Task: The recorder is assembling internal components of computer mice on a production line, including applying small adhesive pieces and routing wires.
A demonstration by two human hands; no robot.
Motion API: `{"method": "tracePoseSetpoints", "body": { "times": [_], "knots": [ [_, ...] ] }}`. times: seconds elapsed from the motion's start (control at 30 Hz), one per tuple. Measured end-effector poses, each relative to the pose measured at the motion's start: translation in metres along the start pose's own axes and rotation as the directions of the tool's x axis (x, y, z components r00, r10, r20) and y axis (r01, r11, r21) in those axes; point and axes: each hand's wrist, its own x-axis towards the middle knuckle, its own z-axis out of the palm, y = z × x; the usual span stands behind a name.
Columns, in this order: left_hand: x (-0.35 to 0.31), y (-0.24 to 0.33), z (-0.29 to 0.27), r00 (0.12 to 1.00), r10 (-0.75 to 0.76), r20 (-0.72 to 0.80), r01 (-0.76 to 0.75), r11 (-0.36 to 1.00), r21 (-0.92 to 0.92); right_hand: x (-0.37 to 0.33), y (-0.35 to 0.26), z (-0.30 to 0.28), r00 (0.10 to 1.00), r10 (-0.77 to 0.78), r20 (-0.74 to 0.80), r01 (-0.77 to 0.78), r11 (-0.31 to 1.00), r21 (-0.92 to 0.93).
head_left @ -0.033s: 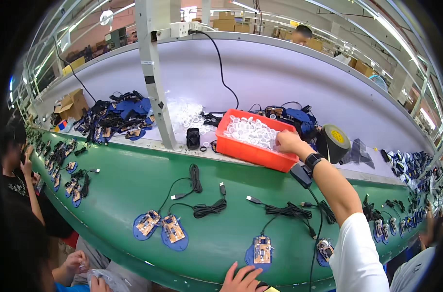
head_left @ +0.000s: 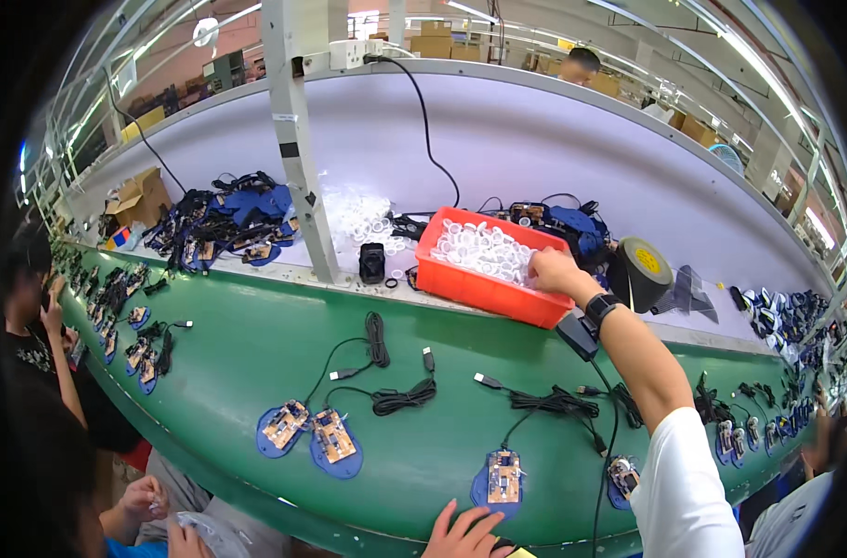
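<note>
My right hand (head_left: 555, 272) reaches into the right end of a red plastic bin (head_left: 489, 298) heaped with small white plastic rings (head_left: 479, 249). Its fingers are bent down among the rings, and their tips are hidden, so what they pinch cannot be made out. At the bench's near edge my left hand (head_left: 465, 534) rests with fingers spread, holding nothing. Just beyond its fingertips lies a blue mouse base (head_left: 496, 493) with a tan circuit board (head_left: 504, 478) on it. Its bundled black USB cable (head_left: 554, 402) stretches away across the green bench.
Two more mouse bases (head_left: 335, 445) with cables lie left of centre. Under my right forearm are a black corded device (head_left: 577, 337) and another mouse base (head_left: 621, 479). A black tape roll (head_left: 645, 270) stands beside the bin. A metal post (head_left: 298, 149) rises behind the bench. Co-workers sit on both sides.
</note>
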Motion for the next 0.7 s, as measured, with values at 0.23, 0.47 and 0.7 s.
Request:
{"method": "tracePoseSetpoints", "body": {
  "times": [0.23,0.47,0.7],
  "knots": [
    [-0.001,0.003,-0.004,0.997,0.048,0.062,-0.046,0.998,-0.036,-0.054,-0.017,-0.033,0.874,-0.201,-0.443,0.282,0.952,0.124],
    [0.005,0.005,-0.005,0.992,0.041,0.117,-0.028,0.994,-0.107,-0.215,-0.100,-0.085,0.897,-0.137,-0.421,0.395,0.675,0.623],
    [0.018,0.002,-0.019,0.995,0.059,0.079,-0.055,0.997,-0.046,-0.333,-0.162,-0.032,0.980,0.117,-0.161,0.130,0.236,0.963]
  ]
}}
